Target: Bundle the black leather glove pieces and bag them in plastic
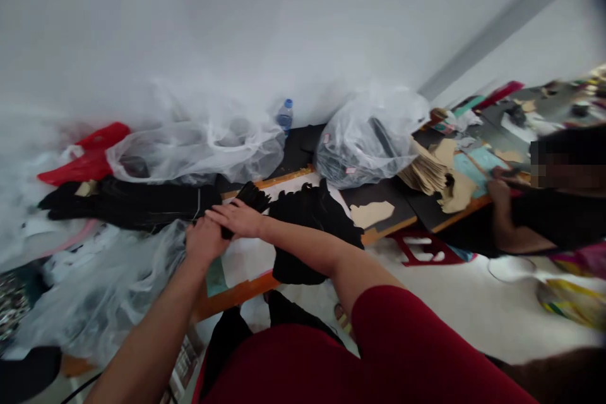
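At the left part of the workbench (250,285), my two hands are close together on a bundle of thin black pieces (255,196), perhaps cut material. My right hand (240,218) lies across the bundle, its fingers closed over it and reaching toward my left hand. My left hand (207,240) grips the near left end, with some fingertips hidden. Just right of them a pile of black cut pieces (315,214) with jagged edges hangs over the bench's front edge. A long black bundle (137,202) bound with a light tie lies to the left.
Clear plastic bags (367,139) stand along the wall beside a water bottle (285,117). A red bag (95,151) is at far left. Beige cut pieces (426,170) lie on the right. A co-worker (525,214) sits there, near a red stool (426,249).
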Demonstrator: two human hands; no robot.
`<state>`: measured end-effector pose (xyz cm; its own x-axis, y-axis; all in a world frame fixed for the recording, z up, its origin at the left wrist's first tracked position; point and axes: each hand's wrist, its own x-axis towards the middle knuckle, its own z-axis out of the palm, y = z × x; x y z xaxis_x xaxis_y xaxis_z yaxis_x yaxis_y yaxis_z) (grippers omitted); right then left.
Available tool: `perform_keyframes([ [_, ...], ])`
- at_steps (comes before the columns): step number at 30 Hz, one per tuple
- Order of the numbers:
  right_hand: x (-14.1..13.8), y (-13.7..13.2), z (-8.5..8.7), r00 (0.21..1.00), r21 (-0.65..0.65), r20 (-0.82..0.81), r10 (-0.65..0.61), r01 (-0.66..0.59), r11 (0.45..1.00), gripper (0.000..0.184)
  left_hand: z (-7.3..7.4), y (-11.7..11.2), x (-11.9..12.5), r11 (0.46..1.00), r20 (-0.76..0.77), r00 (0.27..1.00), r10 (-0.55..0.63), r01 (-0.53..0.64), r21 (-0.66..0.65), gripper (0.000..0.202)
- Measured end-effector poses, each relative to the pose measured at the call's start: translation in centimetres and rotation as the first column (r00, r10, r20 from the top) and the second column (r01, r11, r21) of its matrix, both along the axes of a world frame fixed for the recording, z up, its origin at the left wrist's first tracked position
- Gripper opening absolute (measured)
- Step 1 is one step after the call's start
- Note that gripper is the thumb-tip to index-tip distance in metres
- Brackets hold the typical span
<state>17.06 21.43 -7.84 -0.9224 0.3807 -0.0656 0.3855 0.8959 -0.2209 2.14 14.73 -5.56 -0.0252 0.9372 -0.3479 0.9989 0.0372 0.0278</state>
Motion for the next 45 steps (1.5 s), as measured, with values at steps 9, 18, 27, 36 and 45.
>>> perform_keyframes([
  [9, -0.9, 1.1, 0.1, 0.989, 0.013, 0.144, -0.026, 0.024, 1.0, 0.099, 1.5, -1.3, -1.4, 0.996, 0.02, 0.996, 0.084, -0.083, -0.042, 0.077],
  [18, -3.2, -0.4, -0.2, 0.985, -0.014, 0.168, -0.044, 0.047, 0.999, 0.094, 1.8, -2.8, -1.5, 0.995, 0.143, 0.985, 0.093, -0.098, 0.032, 0.076],
  [27, -3.6, 0.0, 0.0, 0.979, -0.009, 0.203, 0.023, -0.021, 1.0, 0.082, 3.4, -13.0, -11.9, 0.988, 0.269, 0.958, 0.099, -0.126, 0.087, 0.027],
  [36, -1.9, -0.1, 0.5, 0.984, -0.027, 0.173, 0.035, -0.031, 0.999, 0.08, 5.9, -8.5, -17.0, 0.942, 0.192, 0.95, 0.246, -0.281, 0.184, 0.044],
  [45, 2.7, -4.6, 5.5, 0.994, -0.185, -0.072, 0.081, -0.093, 0.978, 0.076, 5.4, -14.5, -15.5, 0.938, -0.002, 0.938, 0.347, -0.347, 0.012, 0.046],
])
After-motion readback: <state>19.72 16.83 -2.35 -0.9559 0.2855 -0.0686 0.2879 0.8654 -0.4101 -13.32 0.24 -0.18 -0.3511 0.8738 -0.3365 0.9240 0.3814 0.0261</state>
